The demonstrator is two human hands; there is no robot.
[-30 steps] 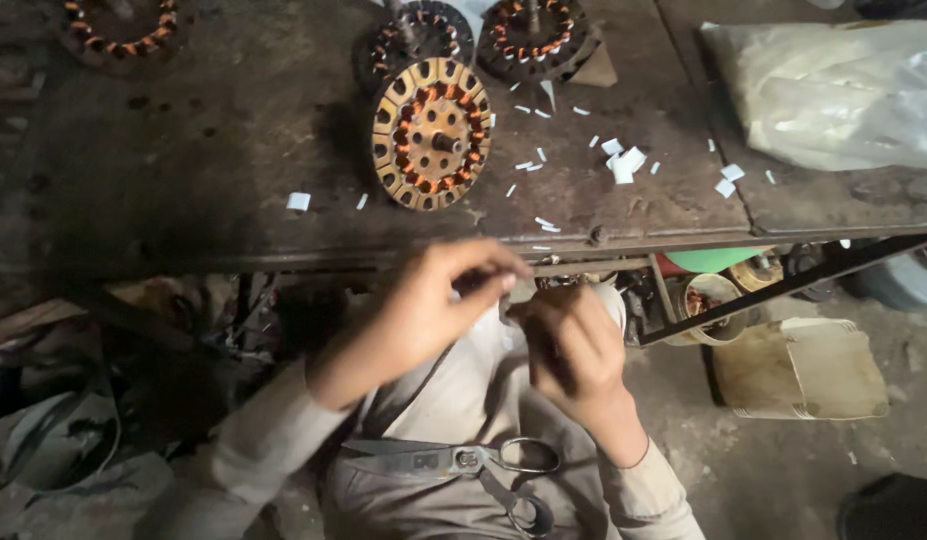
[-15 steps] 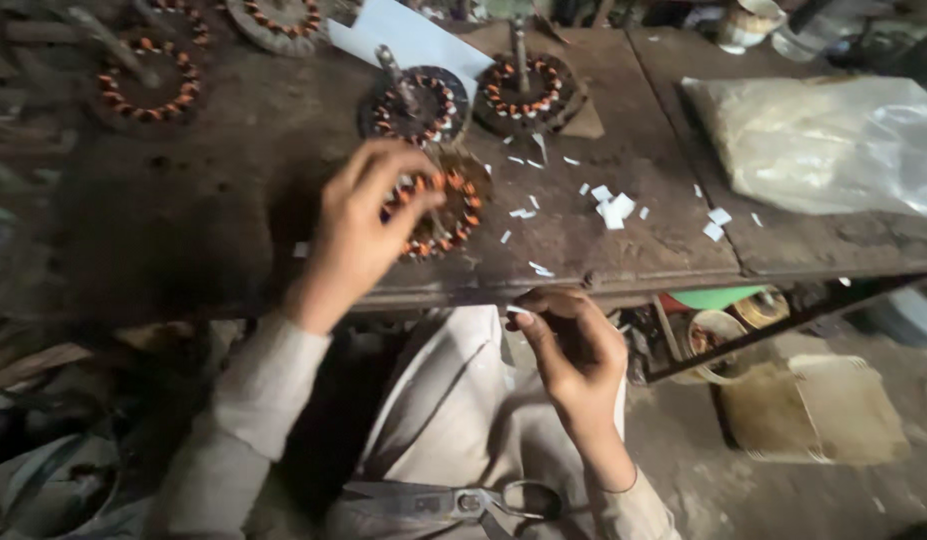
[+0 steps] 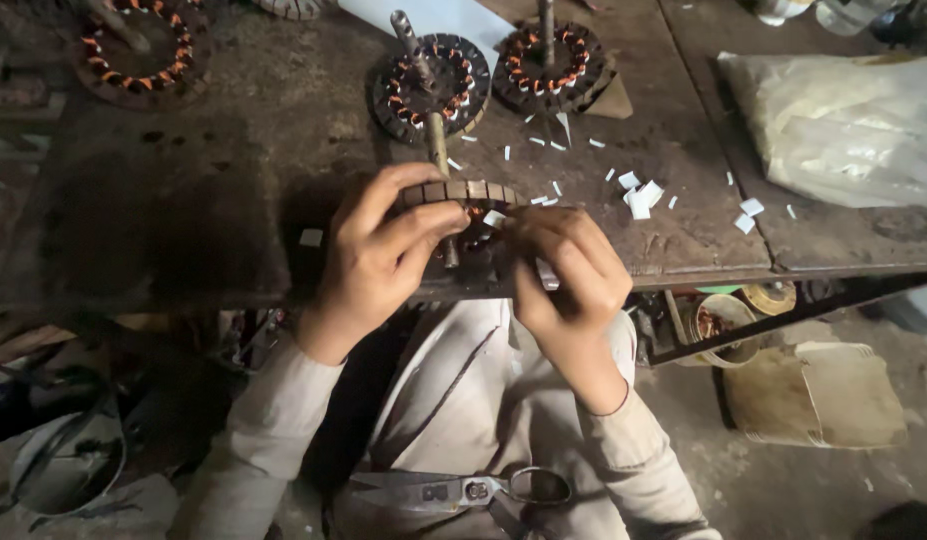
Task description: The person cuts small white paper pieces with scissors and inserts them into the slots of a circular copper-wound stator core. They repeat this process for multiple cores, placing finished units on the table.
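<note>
- Left hand (image 3: 378, 250) at the near edge of the workbench (image 3: 183, 210), fingers curled and clamped over the rim of a round stator core (image 3: 463, 200); thumb on the side facing the person, fingertips across the top.
- Stator core sits tilted up on its edge at the near edge of the bench, roughly midway along it; segmented metal rim visible, copper windings showing inside.
- Right hand (image 3: 563, 275) touching the core from the right, fingers pressed together, pinching a small white paper slip (image 3: 494, 217) against the windings.
- A second pale strip (image 3: 546, 273) shows under the right-hand fingers; whether it is gripped, cannot tell.
- A metal shaft (image 3: 438, 150) runs from the core area toward the far edge, ending at a second wound stator (image 3: 430, 85).
- Third wound stator (image 3: 553, 65) with an upright shaft just right of that one, near the far edge.
- Another wound stator (image 3: 133, 50) at the far left corner, well apart from the hands.
- White paper scraps (image 3: 638, 197) scattered right of the held core; one lone scrap (image 3: 310, 237) left of the left hand.
- Crumpled clear plastic bag (image 3: 843, 125) on the right end of the bench.
- Scissors (image 3: 463, 490) lie closed in the person's lap, below both hands.
- Floor to the right: a tan sack (image 3: 818, 395) and round tins (image 3: 723, 320) under the bench edge.
</note>
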